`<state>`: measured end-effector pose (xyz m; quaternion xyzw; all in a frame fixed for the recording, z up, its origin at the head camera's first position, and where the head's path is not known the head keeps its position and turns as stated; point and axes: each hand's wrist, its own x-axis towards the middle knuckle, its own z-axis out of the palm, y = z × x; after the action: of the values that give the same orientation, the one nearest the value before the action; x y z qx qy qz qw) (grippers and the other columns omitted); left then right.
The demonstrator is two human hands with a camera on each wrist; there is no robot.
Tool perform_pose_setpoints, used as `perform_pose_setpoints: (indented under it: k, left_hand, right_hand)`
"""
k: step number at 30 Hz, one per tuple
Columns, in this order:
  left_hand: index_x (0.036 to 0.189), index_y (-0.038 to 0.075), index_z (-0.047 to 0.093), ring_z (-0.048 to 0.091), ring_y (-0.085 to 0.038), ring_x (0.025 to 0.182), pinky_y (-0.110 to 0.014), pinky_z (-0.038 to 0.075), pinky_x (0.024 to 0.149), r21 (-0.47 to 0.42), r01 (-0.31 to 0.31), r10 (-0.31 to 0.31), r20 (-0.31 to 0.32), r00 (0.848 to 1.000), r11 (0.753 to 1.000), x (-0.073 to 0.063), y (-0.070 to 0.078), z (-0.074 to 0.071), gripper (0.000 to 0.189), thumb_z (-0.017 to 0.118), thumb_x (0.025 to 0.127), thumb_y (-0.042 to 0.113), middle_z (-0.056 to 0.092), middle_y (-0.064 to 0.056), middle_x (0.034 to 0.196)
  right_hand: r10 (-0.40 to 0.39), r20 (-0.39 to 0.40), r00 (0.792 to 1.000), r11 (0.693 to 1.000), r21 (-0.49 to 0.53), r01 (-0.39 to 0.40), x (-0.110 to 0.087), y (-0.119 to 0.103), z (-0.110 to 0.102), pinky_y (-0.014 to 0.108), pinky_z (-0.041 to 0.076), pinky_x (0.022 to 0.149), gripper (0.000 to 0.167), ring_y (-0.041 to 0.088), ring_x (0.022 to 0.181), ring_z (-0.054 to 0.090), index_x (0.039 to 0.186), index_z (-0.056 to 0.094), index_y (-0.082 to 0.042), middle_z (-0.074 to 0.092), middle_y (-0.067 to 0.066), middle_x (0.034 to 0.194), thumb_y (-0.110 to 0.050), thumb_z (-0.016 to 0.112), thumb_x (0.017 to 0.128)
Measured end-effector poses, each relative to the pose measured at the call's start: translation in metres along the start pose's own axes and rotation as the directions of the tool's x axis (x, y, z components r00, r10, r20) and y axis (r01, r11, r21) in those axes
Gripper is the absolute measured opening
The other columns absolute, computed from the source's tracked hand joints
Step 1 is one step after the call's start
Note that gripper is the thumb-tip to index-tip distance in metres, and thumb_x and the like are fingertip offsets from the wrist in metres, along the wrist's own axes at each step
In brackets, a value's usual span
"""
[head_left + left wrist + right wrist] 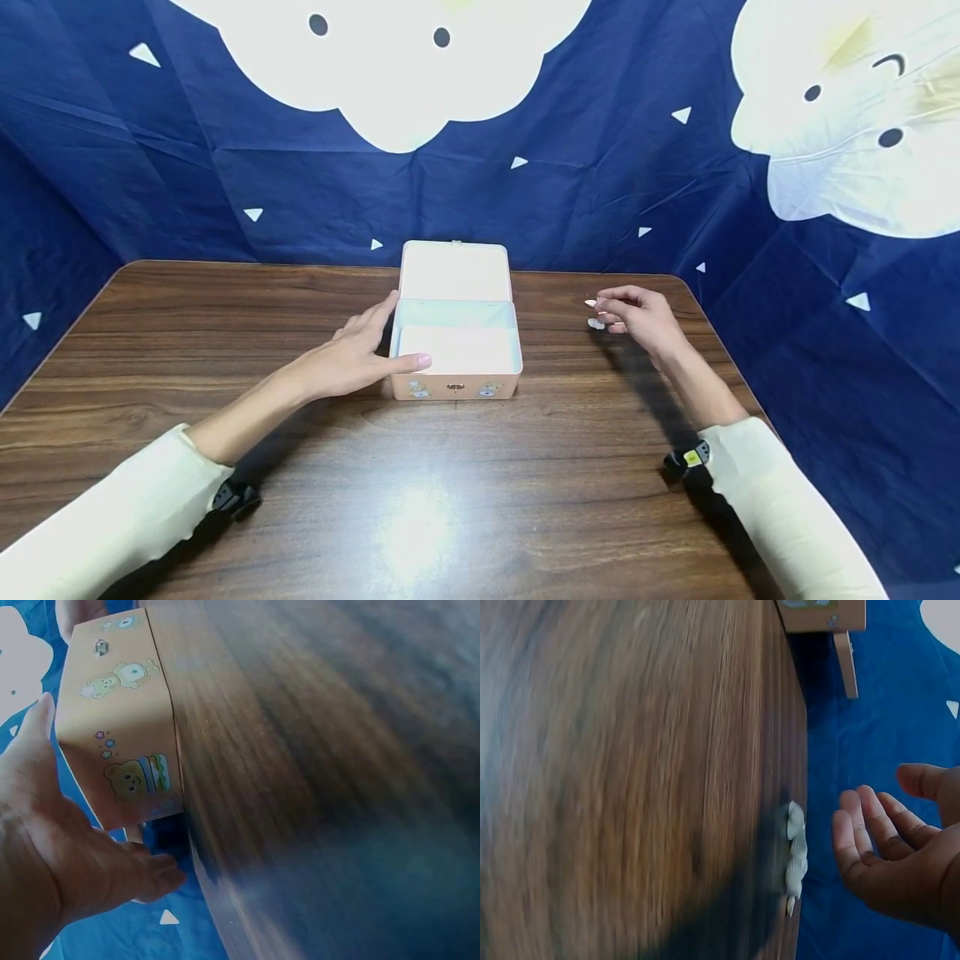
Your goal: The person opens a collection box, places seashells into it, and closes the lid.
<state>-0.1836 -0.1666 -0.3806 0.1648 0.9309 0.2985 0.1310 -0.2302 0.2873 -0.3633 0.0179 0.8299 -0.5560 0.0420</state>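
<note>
A peach tin box (pixel 454 387) with cartoon bears and a small clasp on its front stands on the table, its lid (pixel 456 271) raised at the back. My left hand (pixel 352 358) rests against the box's left side, fingers extended and thumb lying over the rim near the front corner. To the right, my right hand (pixel 641 319) hovers above several small white shell-like pieces (pixel 796 851). Its fingers are loosely bent, and the right wrist view shows nothing in them, with space between them and the pieces.
The brown wood-grain table (pixel 300 492) has rounded back corners. A dark blue curtain (pixel 330 192) with white cloud faces and triangles hangs behind and at the sides. A black strap (pixel 686 458) sits on the right wrist, another (pixel 234 498) on the left.
</note>
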Motion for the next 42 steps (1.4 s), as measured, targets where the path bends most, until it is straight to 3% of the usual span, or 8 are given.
perform_pose_setpoints:
  k: [7,14,24,28,34,42]
  left_hand:
    - [0.182,0.015,-0.009,0.003,-0.055,0.175,-0.084,0.006,0.137,0.007,0.014,-0.013,-0.037,0.999,1.0,0.003,0.008,0.002,0.142,0.075,0.091,0.082,-0.002,-0.019,0.192]
    - [0.181,0.008,-0.008,-0.006,-0.041,0.179,-0.066,-0.002,0.146,0.05,-0.045,0.048,-0.059,0.997,0.998,0.008,0.008,0.005,0.149,0.081,0.087,0.08,-0.009,-0.016,0.192]
    - [0.181,0.002,-0.004,-0.004,-0.041,0.179,-0.06,-0.004,0.147,0.218,-0.066,0.079,-0.05,0.996,0.974,0.01,0.014,0.005,0.149,0.071,0.087,0.091,-0.008,-0.018,0.191]
    - [0.181,0.002,-0.002,-0.003,-0.04,0.179,-0.058,-0.003,0.147,0.244,-0.063,0.074,-0.037,0.997,0.968,0.012,0.021,0.006,0.15,0.067,0.086,0.095,-0.007,-0.018,0.191]
    - [0.18,0.002,-0.003,-0.005,-0.04,0.179,-0.057,-0.004,0.148,0.252,-0.048,0.059,-0.036,0.998,0.967,0.014,0.022,0.009,0.149,0.067,0.087,0.095,-0.008,-0.019,0.191]
    - [0.179,0.0,-0.007,-0.005,-0.041,0.179,-0.058,-0.003,0.148,0.186,-0.028,0.044,-0.079,0.996,0.982,0.013,0.02,0.013,0.157,0.072,0.082,0.094,-0.01,-0.019,0.19]
  right_hand:
    - [0.002,-0.015,1.0,1.0,0.001,-0.002,0.006,0.009,-0.015,0.016,0.067,0.083,0.052,-0.005,0.092,0.078,0.15,0.06,0.015,0.078,-0.023,0.097,-0.013,0.073,0.108]
    - [0.021,-0.039,0.999,0.998,-0.056,-0.023,0.009,0.02,-0.03,0.016,0.066,0.082,0.052,-0.007,0.089,0.074,0.148,0.062,0.015,0.074,-0.03,0.087,-0.016,0.074,0.108]
    - [0.045,-0.038,0.998,0.994,-0.101,-0.049,0.013,0.033,-0.042,0.016,0.065,0.081,0.054,-0.009,0.089,0.074,0.151,0.06,0.014,0.071,-0.031,0.092,-0.018,0.072,0.11]
    - [0.048,-0.044,0.998,0.992,-0.118,-0.053,0.014,0.037,-0.044,0.014,0.064,0.079,0.053,-0.009,0.088,0.074,0.151,0.06,0.014,0.072,-0.03,0.095,-0.018,0.071,0.111]
    - [0.04,-0.043,0.998,0.988,-0.149,-0.046,0.012,0.038,-0.045,0.013,0.063,0.077,0.052,-0.01,0.086,0.074,0.149,0.062,0.014,0.075,-0.024,0.1,-0.019,0.072,0.11]
    - [0.037,-0.026,0.999,0.984,-0.173,-0.041,0.008,0.038,-0.046,0.014,0.063,0.077,0.052,-0.01,0.086,0.073,0.15,0.061,0.014,0.079,-0.017,0.111,-0.019,0.07,0.111]
